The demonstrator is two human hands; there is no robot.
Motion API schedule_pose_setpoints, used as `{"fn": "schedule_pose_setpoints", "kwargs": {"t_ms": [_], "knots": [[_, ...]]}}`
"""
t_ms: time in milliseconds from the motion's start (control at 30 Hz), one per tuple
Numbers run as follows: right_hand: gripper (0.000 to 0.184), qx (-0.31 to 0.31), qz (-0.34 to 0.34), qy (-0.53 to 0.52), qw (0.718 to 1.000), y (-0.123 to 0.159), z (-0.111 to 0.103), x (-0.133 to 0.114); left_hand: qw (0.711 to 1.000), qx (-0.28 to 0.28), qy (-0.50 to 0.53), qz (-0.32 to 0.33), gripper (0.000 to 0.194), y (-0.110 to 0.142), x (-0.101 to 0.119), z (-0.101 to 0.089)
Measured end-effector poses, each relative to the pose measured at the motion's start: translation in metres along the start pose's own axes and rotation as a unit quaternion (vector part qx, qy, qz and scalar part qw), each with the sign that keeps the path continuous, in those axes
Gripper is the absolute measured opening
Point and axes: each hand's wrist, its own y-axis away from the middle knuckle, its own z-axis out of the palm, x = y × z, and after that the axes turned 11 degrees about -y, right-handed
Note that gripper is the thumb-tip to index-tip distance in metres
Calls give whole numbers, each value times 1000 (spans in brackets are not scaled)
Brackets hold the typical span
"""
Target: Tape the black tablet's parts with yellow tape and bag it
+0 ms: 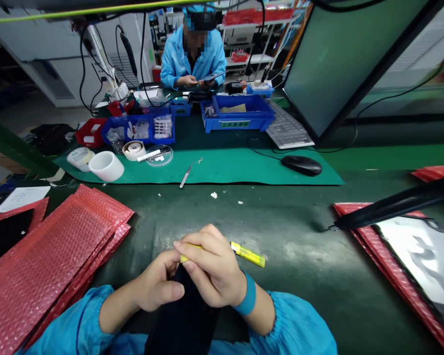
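Observation:
A black flat piece point(187, 310) rises from my lap, its far end between my hands. My left hand point(157, 283) is closed around that end, thumb lying along its side. Pinched in the fingers of my right hand point(214, 266) is a small yellow piece point(185, 257), pressed against the black piece's tip; its kind is mostly hidden by my fingers. Just beyond my right hand a yellow lighter point(248, 254) lies on the dark green table point(288, 276).
Red bubble-wrap pouches point(59, 246) lie left; another pouch with a glossy panel point(414, 256) lies right, beneath a black electric screwdriver point(388, 209). Tweezers point(186, 175), a mouse point(301, 165), tape rolls point(133, 150) and blue bins point(240, 111) stand farther back. A co-worker point(194, 54) sits opposite.

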Motion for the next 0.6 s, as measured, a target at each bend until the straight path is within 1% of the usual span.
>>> {"fn": "schedule_pose_setpoints", "kwargs": {"t_ms": [133,200,267,367,433,533,600], "knots": [[30,21,-12,21,999,-3,-5,-1,999,-29,12,-11,72,1,3,0],[26,26,-4,28,999,-3,-9,-1,999,-30,15,-17,71,3,3,0],[18,60,49,26,997,-2,-13,1,999,-24,15,-22,68,6,4,-1],[5,138,152,25,978,1,-15,4,999,-26,16,-35,66,9,4,-3],[4,168,195,10,966,3,-14,6,998,-33,21,-45,65,9,3,-3],[5,193,246,-65,947,5,-12,8,998,-37,28,-53,65,10,2,-3],[11,207,273,-116,932,4,-11,7,997,-38,31,-54,65,10,1,-3]]}}
